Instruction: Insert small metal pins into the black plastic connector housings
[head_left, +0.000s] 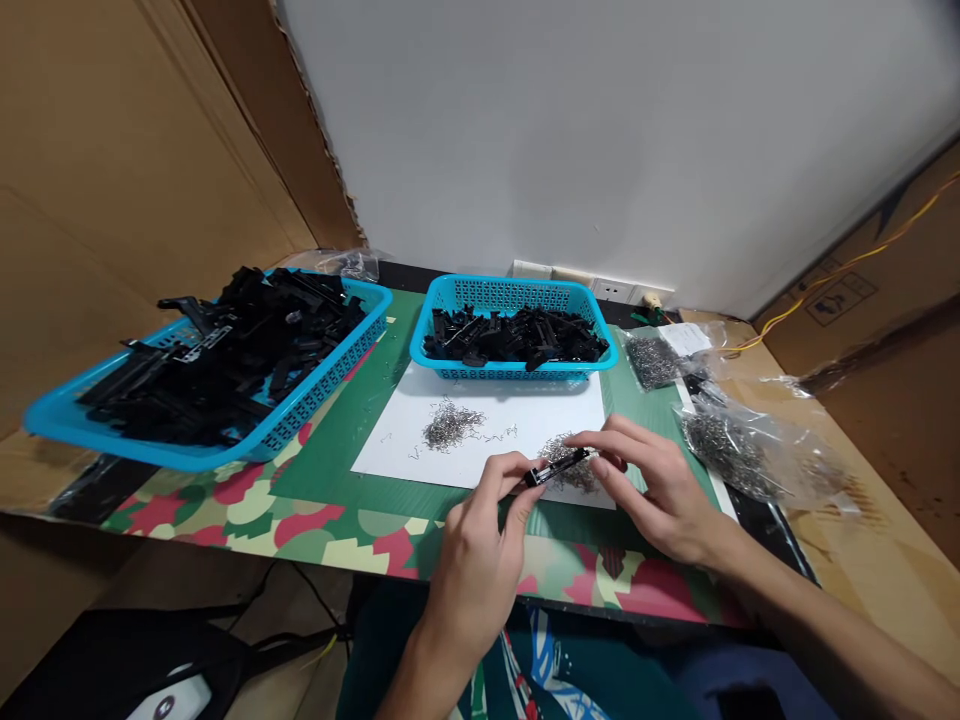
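**Black plastic part held between two hands above loose wire springs**

A small black plastic part (556, 468) is held just above a white sheet (480, 400) on the bench (337, 455), close to the near edge. The left hand (480, 545) is closed on the part's near end, with thumb and forefinger pinched and the other fingers curled under. The right hand (656, 490) is loosely cupped, and its fingertips are closed on the far end.

A heap of fine wire springs (568, 452) lies directly under the part. A second heap (450, 425) lies well to the left on the same sheet, with a few strays scattered between them.

Behind the sheet stands a small blue basket (517, 292), filled with black parts. A large blue basket (225, 458), piled higher with longer black pieces, is set at the left of the bench.

To the right, a clear bag of springs (742, 450) is seen just beside the right hand. A smaller bag (652, 360) lies farther back.

Only one part is in hand. Which basket holds finished pieces cannot be told from this view. With both baskets heaped, two spring piles on the sheet and the bags well filled, most of the stock is judged to be unhandled. Whether a spring is already seated in the held part is hidden by the fingers.
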